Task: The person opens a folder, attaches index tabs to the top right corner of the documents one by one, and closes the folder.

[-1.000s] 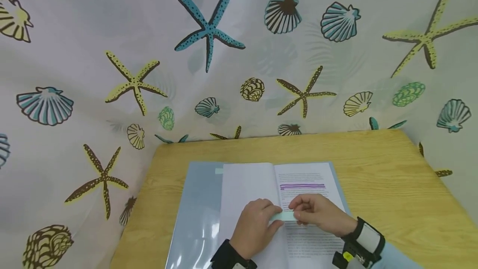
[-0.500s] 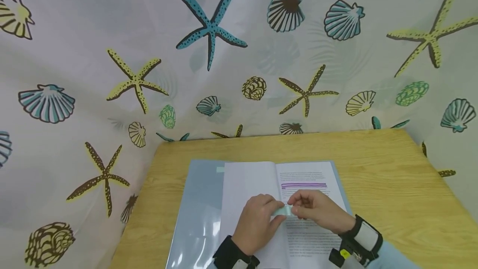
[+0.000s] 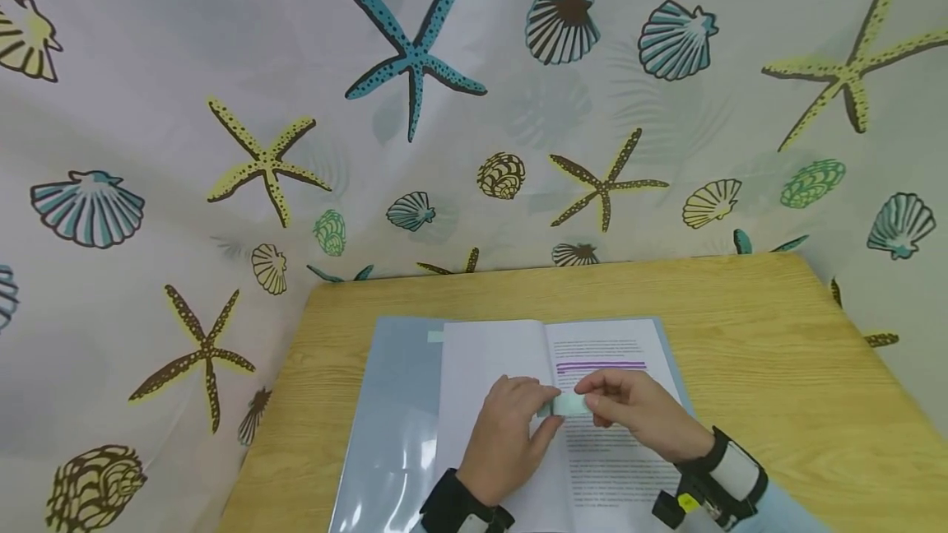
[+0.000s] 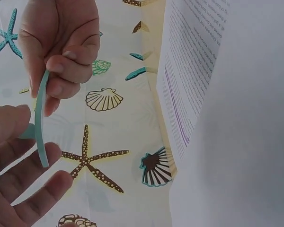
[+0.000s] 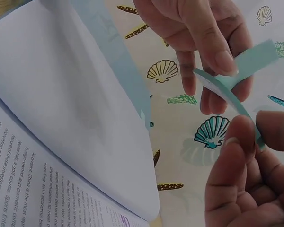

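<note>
Over the open book [image 3: 607,467], both hands hold small mint-green sticky notes [image 3: 570,404]. My right hand [image 3: 644,414] pinches one end of a slightly curved strip [image 5: 234,101] between thumb and fingers. A flat mint-green flap [image 5: 255,59] sticks out from the strip's far side, pinched under the thumb of my left hand [image 3: 504,438]. In the left wrist view the strip [image 4: 40,123] stands on edge between the two hands. Whether flap and strip are still joined is hard to tell. The left page is blank; printed text fills the right one, with purple-marked lines [image 3: 600,367].
Beneath the book lies a light-blue plastic cover [image 3: 392,401], a small pale green tab [image 3: 434,337] near its top. The wooden table [image 3: 778,368] extends to both sides. A cloth with starfish and shells [image 3: 459,105] hangs behind and at the sides.
Both hands have shifted slightly toward the far side of the book. The sticky notes have turned from a narrow band to show a broader face, with a darker piece visible at the left fingers.
</note>
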Demonstrator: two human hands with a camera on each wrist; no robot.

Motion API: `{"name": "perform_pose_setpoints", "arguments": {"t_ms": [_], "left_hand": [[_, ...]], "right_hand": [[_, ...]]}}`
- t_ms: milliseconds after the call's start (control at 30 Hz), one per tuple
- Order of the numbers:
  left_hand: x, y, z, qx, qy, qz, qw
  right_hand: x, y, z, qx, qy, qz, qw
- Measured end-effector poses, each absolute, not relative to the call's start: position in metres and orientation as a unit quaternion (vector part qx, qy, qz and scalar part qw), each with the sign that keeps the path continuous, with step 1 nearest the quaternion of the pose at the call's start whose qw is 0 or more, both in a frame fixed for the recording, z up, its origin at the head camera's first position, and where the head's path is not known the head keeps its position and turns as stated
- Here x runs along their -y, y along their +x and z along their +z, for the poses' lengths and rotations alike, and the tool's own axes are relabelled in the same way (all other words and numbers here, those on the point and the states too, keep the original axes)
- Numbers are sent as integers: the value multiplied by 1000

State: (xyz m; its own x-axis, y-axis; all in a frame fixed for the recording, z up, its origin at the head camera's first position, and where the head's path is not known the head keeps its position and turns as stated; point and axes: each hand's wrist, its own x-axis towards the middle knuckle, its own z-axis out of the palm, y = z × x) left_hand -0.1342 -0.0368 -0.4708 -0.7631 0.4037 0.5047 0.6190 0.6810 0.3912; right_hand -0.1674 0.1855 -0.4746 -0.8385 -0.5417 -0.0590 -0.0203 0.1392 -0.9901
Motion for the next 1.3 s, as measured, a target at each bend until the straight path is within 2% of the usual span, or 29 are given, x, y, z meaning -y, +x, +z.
{"name": "perform_pose_setpoints", "arguments": {"t_ms": [133, 300, 467, 567, 667, 800, 1067, 1167, 1300], "left_hand": [[36, -132, -470, 893, -251, -295, 230], [31, -129, -471, 881, -192, -338, 272], [22, -124, -473, 866, -187, -406, 223], [16, -123, -474, 857, -188, -441, 189], [12, -124, -475, 848, -188, -462, 179], [12, -126, -475, 845, -190, -463, 187], [19, -126, -475, 853, -168, -458, 185], [20, -126, -475, 854, -162, -455, 193], [21, -127, -476, 857, -170, -436, 215]], "right_hand": [[-182, -164, -471, -759, -179, -609, 144], [-172, -155, -469, -827, -182, -529, -47], [-161, -149, -468, -844, -227, -438, -211], [-156, -147, -469, -833, -257, -406, -275], [-151, -145, -471, -819, -277, -387, -320], [-147, -144, -473, -812, -284, -383, -338], [-147, -144, -473, -816, -258, -409, -318], [-147, -142, -474, -810, -247, -457, -271], [-145, -139, -476, -788, -217, -551, -168]]}}
